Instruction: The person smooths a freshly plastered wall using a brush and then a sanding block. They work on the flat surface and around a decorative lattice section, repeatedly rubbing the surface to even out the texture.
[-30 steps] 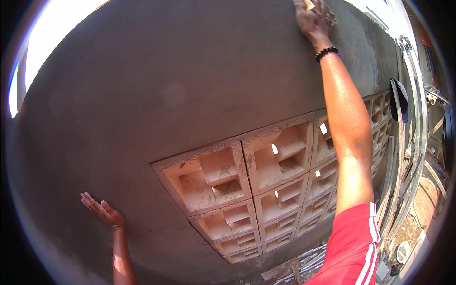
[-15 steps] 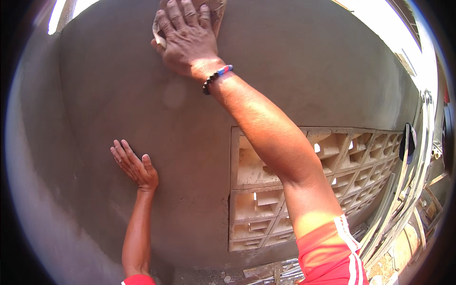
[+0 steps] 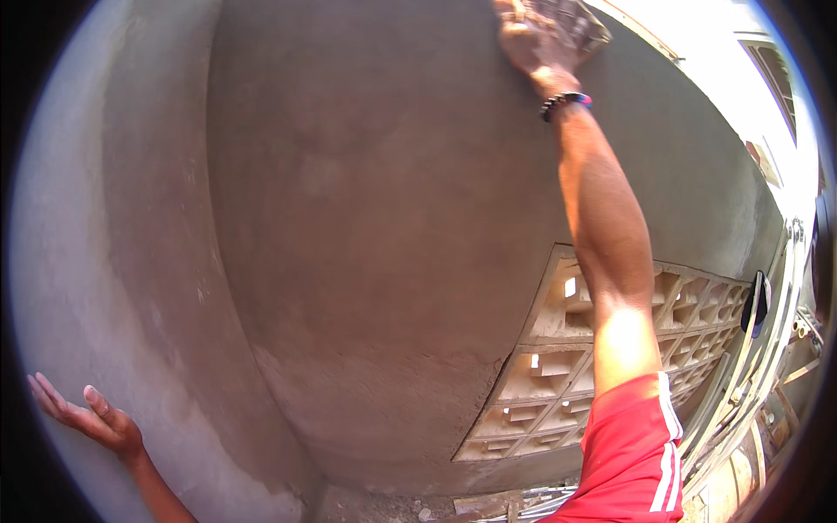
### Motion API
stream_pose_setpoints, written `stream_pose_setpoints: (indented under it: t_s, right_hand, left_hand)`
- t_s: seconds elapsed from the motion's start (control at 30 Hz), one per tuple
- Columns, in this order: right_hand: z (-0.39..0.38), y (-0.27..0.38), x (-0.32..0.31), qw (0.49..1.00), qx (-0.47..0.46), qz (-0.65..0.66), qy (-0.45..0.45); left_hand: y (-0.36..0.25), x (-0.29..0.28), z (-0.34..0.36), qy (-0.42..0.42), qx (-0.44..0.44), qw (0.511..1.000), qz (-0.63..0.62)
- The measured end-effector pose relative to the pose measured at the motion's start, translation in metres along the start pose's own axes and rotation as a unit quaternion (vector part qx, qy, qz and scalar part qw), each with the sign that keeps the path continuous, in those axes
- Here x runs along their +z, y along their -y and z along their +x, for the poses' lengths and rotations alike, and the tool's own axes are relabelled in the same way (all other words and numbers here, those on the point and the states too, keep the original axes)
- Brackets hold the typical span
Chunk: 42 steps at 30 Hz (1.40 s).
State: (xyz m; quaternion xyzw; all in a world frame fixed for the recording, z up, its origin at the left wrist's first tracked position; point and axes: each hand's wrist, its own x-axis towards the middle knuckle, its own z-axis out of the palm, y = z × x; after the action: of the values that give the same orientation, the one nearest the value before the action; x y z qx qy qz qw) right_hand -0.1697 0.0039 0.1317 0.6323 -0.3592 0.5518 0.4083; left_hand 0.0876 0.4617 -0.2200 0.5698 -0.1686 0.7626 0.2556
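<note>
My right hand (image 3: 534, 42) is raised against the upper part of a grey plastered wall (image 3: 384, 200), gripping a crumpled tan pad (image 3: 586, 30), blurred and partly cut off at the top. My left hand (image 3: 91, 417) is open and holds nothing, palm up with fingers spread, at the lower left near the adjoining side wall (image 3: 139, 209); whether it touches that wall I cannot tell. A panel of pale hollow vent blocks (image 3: 540, 375) sits in the wall beneath my right forearm, which partly hides it.
Long pale strips or pipes (image 3: 750, 392) lean at the right beside a dark cap-like thing (image 3: 757, 305). Rubble and lengths of material (image 3: 484, 510) lie along the wall's foot. A bright opening (image 3: 715, 70) shows above the wall at the upper right.
My right hand with the pad swept left, then back right along the wall's top. My left hand rose, then moved down and outward left. The view now takes in more of the left wall.
</note>
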Motion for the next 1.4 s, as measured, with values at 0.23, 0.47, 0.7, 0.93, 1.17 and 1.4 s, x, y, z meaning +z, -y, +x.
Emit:
stream_pose_setpoints:
  t_s: [0.23,0.47,0.7,0.93,1.17,1.4]
  right_hand:
    - [-0.225,0.124,0.022,0.867,-0.458,0.186,0.070]
    - [-0.033,0.063,0.042,0.985,-0.058,0.052,-0.154]
    - [-0.175,0.258,0.022,0.899,-0.400,0.174,-0.037]
    - [-0.124,0.116,0.017,0.960,-0.260,0.090,-0.051]
    - [-0.086,0.301,0.023,0.952,-0.272,0.091,-0.108]
    - [-0.225,0.197,0.018,0.901,-0.407,0.134,0.069]
  left_hand:
    - [0.020,0.014,-0.010,-0.043,0.033,0.994,0.098]
    - [0.006,0.025,-0.008,-0.018,0.025,0.993,0.116]
    - [0.019,0.014,-0.009,0.001,0.037,0.995,0.096]
    - [0.012,0.014,-0.019,0.029,0.004,0.997,0.069]
    - [0.021,0.005,-0.020,0.021,0.017,0.999,0.026]
    - [0.023,-0.001,-0.024,0.067,0.014,0.997,0.025]
